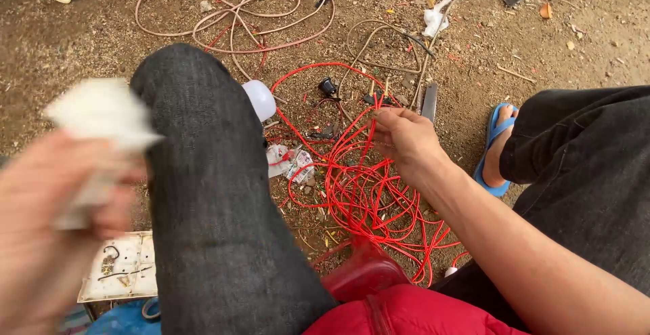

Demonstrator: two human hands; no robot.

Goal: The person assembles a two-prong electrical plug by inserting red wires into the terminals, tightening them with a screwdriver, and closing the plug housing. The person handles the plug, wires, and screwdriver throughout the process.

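Here your right hand (404, 138) pinches the red wire (365, 193), whose tangled loops lie on the ground just below and left of it; your left hand (47, 226), blurred, grips a white box (101, 115) well apart.

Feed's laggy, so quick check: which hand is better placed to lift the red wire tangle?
Right. The right hand already touches the red wire tangle, while the left hand is raised, holding a blurred white object.
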